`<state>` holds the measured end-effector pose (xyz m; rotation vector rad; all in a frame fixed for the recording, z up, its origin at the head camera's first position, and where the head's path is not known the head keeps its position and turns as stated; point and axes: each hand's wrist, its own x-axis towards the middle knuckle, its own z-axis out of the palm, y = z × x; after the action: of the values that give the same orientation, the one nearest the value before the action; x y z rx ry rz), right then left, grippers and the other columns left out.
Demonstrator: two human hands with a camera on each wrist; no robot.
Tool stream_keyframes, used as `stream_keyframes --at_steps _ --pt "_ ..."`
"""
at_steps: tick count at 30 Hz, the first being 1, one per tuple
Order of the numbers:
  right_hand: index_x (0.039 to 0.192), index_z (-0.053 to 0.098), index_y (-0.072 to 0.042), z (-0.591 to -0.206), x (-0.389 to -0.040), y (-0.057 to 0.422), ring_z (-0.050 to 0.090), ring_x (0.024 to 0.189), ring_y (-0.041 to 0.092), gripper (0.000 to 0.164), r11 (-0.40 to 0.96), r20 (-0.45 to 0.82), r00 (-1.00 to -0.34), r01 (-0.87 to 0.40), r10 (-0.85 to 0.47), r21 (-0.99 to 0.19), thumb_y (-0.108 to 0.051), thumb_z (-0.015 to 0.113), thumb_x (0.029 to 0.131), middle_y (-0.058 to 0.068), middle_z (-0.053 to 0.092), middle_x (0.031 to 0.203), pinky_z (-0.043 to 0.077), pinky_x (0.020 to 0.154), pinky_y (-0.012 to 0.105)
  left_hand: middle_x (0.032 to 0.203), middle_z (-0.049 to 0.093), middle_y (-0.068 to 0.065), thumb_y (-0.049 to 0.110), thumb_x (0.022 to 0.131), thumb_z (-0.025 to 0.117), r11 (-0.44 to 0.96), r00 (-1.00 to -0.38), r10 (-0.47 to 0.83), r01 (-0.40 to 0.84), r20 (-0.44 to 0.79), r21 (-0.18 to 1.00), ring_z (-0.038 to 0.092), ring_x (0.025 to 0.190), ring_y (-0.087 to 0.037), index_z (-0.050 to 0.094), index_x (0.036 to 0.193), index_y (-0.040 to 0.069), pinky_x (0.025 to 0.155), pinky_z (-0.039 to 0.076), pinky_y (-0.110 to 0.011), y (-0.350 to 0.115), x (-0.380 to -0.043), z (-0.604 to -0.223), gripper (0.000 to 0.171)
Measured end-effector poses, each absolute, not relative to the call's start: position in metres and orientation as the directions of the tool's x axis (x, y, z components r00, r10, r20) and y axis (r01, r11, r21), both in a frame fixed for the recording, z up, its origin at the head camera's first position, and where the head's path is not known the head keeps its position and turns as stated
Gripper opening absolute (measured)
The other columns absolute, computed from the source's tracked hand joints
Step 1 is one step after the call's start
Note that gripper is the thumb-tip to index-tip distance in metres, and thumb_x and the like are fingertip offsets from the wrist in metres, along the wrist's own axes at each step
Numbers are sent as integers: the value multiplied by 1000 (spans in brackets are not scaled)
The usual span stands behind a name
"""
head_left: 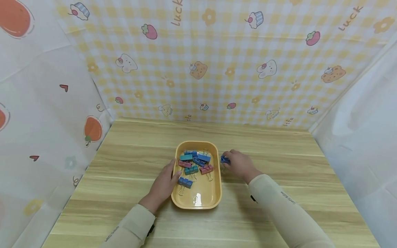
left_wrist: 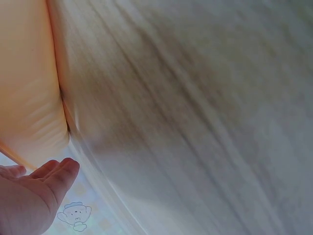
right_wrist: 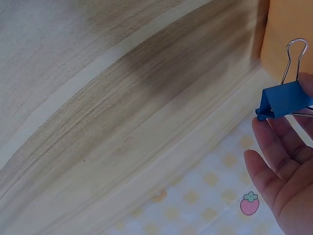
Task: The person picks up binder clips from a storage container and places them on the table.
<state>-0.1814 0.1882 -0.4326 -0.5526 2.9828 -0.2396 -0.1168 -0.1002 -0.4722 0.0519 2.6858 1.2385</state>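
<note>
A yellow tray stands on the table with several blue, teal and pink binder clips in it. My left hand grips the tray's left side, thumb over the rim and fingers along the outside wall; the left wrist view shows that hand beside the wall. Just outside the right rim, my right hand pinches a blue binder clip. In the right wrist view this clip sits between thumb and fingertips of the right hand, one wire handle pointing up.
The wood-grain table runs back to a yellow checked cloth at the rear. White printed cloth hangs at the left, and a pale sheet at the right. In the tray, one blue clip lies nearest the left thumb.
</note>
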Motion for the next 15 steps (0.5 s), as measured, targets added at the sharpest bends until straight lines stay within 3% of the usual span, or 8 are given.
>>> stream_keyframes --at_steps 15 --pt "110 66 -12 -448 -186 182 58 75 18 25 903 -151 -892 -410 -426 -125 -25 69 89 2 61 86 54 67 40 156 27 -20 36 103 44 656 -982 108 -49 -157 753 27 142 -38 16 155 8 113 27 -53 -100 -115 -469 66"
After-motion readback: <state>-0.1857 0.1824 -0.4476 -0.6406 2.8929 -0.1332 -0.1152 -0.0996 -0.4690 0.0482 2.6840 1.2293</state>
